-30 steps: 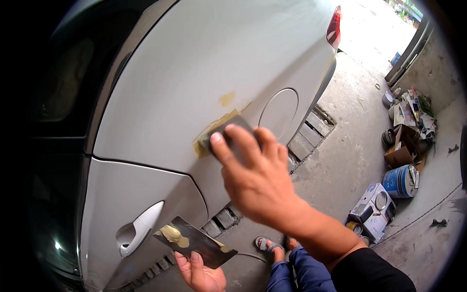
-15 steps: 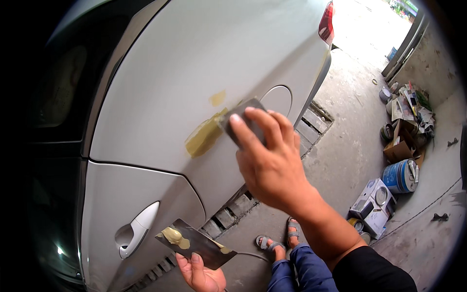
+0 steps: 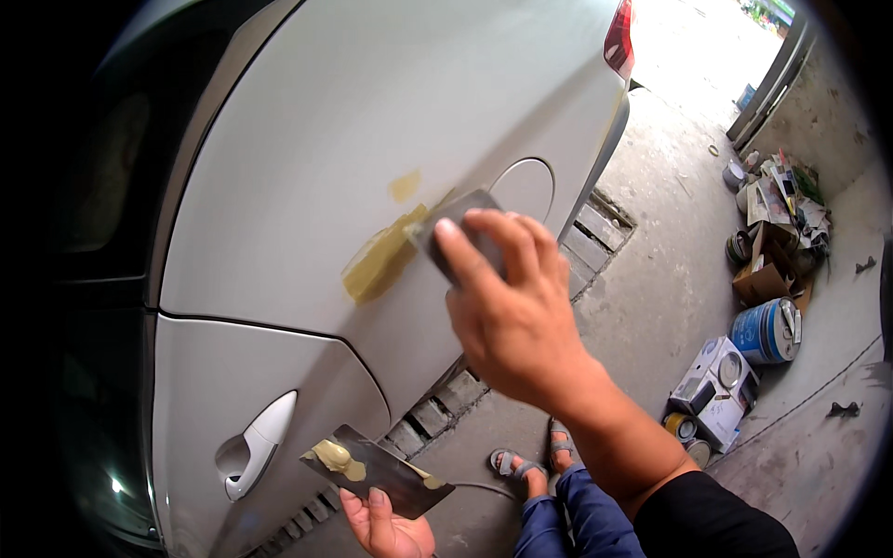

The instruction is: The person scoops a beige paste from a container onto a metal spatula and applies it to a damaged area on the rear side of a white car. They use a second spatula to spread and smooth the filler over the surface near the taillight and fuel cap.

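My right hand (image 3: 512, 316) grips a dark flat spreader (image 3: 458, 209), held against the white car's rear side panel (image 3: 270, 186) at the upper-right end of a streak of yellow filler (image 3: 372, 265). A smaller yellow patch (image 3: 405, 186) lies above the streak, and a round fuel flap (image 3: 528, 181) is just beyond the spreader. Low in the view, my left hand (image 3: 386, 525) holds a dark rectangular plate (image 3: 391, 484) with blobs of pale yellow paste (image 3: 335, 458) on it, near the white door handle (image 3: 274, 418).
A red tail light (image 3: 619, 37) tops the car's rear. At the right, along a wall (image 3: 837, 121), lie paint cans, a blue bucket (image 3: 765, 332), a cardboard box (image 3: 763, 274), a white carton (image 3: 707, 372) and papers. A slatted drain channel (image 3: 595, 232) runs under the car; my sandalled feet (image 3: 512, 465) stand below.
My right hand with the spreader has moved up and right along the panel, uncovering a longer, smoother yellow streak. My left hand with the plate has shifted only slightly.
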The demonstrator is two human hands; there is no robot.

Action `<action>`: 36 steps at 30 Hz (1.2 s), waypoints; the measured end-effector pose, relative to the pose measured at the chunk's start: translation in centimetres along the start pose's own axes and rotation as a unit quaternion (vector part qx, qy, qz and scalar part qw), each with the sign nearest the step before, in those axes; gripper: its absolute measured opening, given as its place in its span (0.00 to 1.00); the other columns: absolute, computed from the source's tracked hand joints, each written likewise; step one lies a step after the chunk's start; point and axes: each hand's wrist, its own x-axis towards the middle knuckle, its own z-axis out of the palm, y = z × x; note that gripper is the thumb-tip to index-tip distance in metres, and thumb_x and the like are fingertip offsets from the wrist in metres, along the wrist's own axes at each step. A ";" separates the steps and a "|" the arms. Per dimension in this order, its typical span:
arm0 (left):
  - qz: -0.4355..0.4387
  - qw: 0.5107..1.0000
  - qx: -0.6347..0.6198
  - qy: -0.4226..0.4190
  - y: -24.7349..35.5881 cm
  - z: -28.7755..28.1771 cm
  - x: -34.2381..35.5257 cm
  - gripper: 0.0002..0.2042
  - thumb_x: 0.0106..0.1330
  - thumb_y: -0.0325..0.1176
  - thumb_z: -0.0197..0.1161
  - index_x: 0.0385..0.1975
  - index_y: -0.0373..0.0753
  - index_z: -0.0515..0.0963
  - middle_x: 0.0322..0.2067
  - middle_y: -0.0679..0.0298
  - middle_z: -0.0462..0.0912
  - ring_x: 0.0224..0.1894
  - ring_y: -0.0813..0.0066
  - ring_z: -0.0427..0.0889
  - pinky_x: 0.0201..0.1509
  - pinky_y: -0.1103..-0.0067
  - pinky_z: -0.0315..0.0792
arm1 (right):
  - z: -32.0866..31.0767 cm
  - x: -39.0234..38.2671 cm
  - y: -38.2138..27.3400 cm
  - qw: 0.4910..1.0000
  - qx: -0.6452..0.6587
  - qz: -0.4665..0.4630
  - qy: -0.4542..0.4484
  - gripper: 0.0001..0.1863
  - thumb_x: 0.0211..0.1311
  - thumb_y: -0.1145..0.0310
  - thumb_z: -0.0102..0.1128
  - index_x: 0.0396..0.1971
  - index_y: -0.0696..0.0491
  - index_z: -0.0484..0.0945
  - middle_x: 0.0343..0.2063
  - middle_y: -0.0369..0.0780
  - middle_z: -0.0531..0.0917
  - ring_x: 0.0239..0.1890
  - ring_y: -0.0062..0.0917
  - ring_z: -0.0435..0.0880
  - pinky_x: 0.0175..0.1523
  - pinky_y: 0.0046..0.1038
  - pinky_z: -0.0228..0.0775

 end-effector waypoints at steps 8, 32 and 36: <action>-0.001 1.000 -0.008 -0.010 -0.2 0.5 0.0 0.21 0.63 0.23 0.48 0.58 0.34 0.63 0.53 0.57 0.72 0.53 0.66 0.72 0.60 0.68 0.66 | 0.9 -0.2 -3.8 0.999 -0.008 -0.011 -0.040 0.25 0.49 0.70 0.57 0.52 0.51 0.73 0.51 0.40 0.69 0.51 0.45 0.65 0.47 0.42 0.60; -0.007 1.000 -0.010 -0.012 -0.5 -0.2 0.1 0.22 0.63 0.23 0.49 0.59 0.35 0.63 0.53 0.58 0.73 0.53 0.66 0.73 0.60 0.68 0.66 | 1.0 0.3 2.2 1.000 0.022 0.008 0.017 0.26 0.51 0.70 0.58 0.54 0.52 0.70 0.54 0.42 0.68 0.57 0.43 0.63 0.54 0.43 0.59; -0.007 1.000 0.002 -0.009 -0.6 -0.1 0.2 0.21 0.63 0.23 0.49 0.58 0.35 0.64 0.52 0.58 0.74 0.53 0.67 0.73 0.60 0.68 0.66 | 1.9 -0.4 0.7 1.000 0.030 -0.008 0.003 0.26 0.51 0.70 0.58 0.54 0.52 0.71 0.54 0.42 0.68 0.56 0.44 0.65 0.53 0.43 0.60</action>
